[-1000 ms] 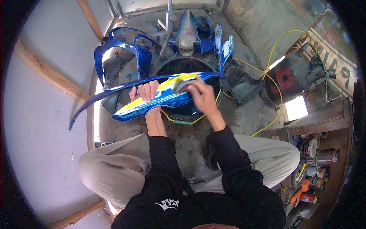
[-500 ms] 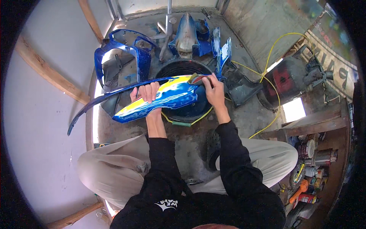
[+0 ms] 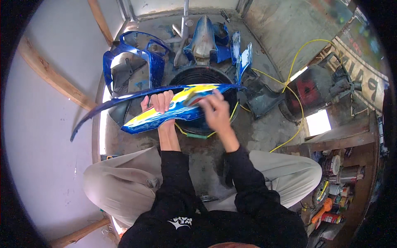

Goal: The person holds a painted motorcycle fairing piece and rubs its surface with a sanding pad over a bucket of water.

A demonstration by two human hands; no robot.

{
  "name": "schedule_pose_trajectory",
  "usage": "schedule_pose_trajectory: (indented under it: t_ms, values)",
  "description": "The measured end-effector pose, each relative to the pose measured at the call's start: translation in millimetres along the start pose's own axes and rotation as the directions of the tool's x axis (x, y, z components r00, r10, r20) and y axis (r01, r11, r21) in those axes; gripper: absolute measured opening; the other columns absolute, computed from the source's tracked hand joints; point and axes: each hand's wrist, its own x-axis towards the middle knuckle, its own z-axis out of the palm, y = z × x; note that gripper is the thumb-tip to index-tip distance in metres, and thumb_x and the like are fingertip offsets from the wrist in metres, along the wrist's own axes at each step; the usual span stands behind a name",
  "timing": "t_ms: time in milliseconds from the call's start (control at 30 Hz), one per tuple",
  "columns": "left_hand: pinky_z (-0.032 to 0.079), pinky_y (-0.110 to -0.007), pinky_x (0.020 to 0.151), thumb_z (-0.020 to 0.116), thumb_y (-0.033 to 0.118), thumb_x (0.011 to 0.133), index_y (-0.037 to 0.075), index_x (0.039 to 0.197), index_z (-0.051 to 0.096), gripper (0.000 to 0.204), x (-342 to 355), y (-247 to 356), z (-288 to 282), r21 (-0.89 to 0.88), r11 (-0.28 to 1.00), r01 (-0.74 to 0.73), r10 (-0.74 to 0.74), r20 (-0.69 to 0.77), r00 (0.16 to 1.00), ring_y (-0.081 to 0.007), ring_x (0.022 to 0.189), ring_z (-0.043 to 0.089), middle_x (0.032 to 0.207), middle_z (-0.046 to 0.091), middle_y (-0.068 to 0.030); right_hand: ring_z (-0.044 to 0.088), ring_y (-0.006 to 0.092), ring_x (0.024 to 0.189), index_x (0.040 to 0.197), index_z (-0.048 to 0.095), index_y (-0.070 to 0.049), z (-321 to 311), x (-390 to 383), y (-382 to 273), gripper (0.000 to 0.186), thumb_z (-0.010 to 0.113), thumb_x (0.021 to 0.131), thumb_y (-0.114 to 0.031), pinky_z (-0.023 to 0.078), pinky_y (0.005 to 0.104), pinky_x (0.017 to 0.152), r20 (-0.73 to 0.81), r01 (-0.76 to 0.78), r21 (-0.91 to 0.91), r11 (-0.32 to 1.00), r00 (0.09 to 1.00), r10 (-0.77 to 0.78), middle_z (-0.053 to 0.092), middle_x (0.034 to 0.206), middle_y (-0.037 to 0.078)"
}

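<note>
Gripping: left hand, blue-and-yellow panel; right hand, blurred sheet over it.

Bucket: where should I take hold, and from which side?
By the green grip on the yellow handle, probably from the person's side: it lies nearest there, a thicker sleeve on a thin loop, while the panel hides the bucket's middle.

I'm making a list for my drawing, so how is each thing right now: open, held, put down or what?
Left grip: closed around the panel.
Right grip: blurred, holding the pad.
Panel: held up, patchy blue, yellow and white.
Pad: blurred, against the panel.
Black tub: open on top.
Tub handle: lowered, on the near side.
Yellow hose: loosely looped.
Blue frame: set down, not held.
</note>
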Motion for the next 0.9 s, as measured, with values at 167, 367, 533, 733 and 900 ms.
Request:
schedule_pose_trajectory:
  t_ms: [167, 367, 533, 733, 900]
  values:
    - [0.033, -0.032, 0.071, 0.035, 0.037, 0.104, 0.017, 0.055, 0.044, 0.054, 0, -2, -6, -0.024, 1.000, 0.011, -0.012, -0.006, 1.000, -0.0121, 0.056, 0.040, 0.051, 0.049, -0.0001, 0.074, 0.0303, 0.087, 0.096, 0.077, -0.005, -7, 8, 18, 0.013, 0.069, 0.097, -0.016, 0.039, 0.0507, 0.117, -0.002, 0.002, 0.031, 1.000, 1.000, -0.002, 0.076, 0.087, 0.011]
    - [0.032, -0.032, 0.071, 0.035, 0.039, 0.105, 0.016, 0.055, 0.044, 0.055, 5, -3, 3, -0.028, 0.999, 0.029, -0.028, 0.024, 0.999, -0.0124, 0.057, 0.039, 0.050, 0.048, -0.0009, 0.072, 0.0311, 0.085, 0.094, 0.077, -0.006, -3, 4, 14, 0.011, 0.071, 0.095, -0.014, 0.042, 0.0509, 0.112, -0.112, -0.009, -0.038, 0.999, 0.994, 0.005, 0.076, 0.087, 0.012]
    - [0.032, -0.033, 0.073, 0.035, 0.037, 0.106, 0.017, 0.056, 0.045, 0.055, 2, 3, 0, 0.006, 1.000, 0.029, -0.029, 0.027, 0.999, -0.0122, 0.056, 0.040, 0.051, 0.048, 0.0003, 0.073, 0.0267, 0.091, 0.094, 0.077, -0.008, 13, 0, -20, 0.008, 0.071, 0.094, -0.012, 0.038, 0.0522, 0.115, -0.014, 0.068, 0.061, 0.996, 0.998, -0.067, 0.077, 0.092, 0.011]
    - [0.032, -0.033, 0.073, 0.034, 0.038, 0.106, 0.017, 0.058, 0.047, 0.054, 3, -2, -2, -0.006, 1.000, 0.011, -0.011, 0.059, 0.998, -0.0120, 0.057, 0.041, 0.052, 0.049, 0.0009, 0.072, 0.0274, 0.086, 0.093, 0.077, -0.007, -4, 0, 4, 0.010, 0.069, 0.097, -0.011, 0.043, 0.0482, 0.108, -0.221, -0.067, -0.096, 0.993, 0.974, 0.045, 0.076, 0.089, 0.010]
    - [0.032, -0.033, 0.073, 0.035, 0.038, 0.105, 0.017, 0.057, 0.047, 0.054, 5, -2, 0, -0.008, 1.000, 0.005, -0.005, 0.048, 0.999, -0.0117, 0.057, 0.040, 0.051, 0.049, 0.0008, 0.071, 0.0254, 0.088, 0.093, 0.076, -0.009, 25, -6, -34, 0.005, 0.071, 0.095, -0.010, 0.039, 0.0480, 0.111, -0.128, 0.112, -0.040, 0.993, 0.985, -0.116, 0.076, 0.090, 0.007]
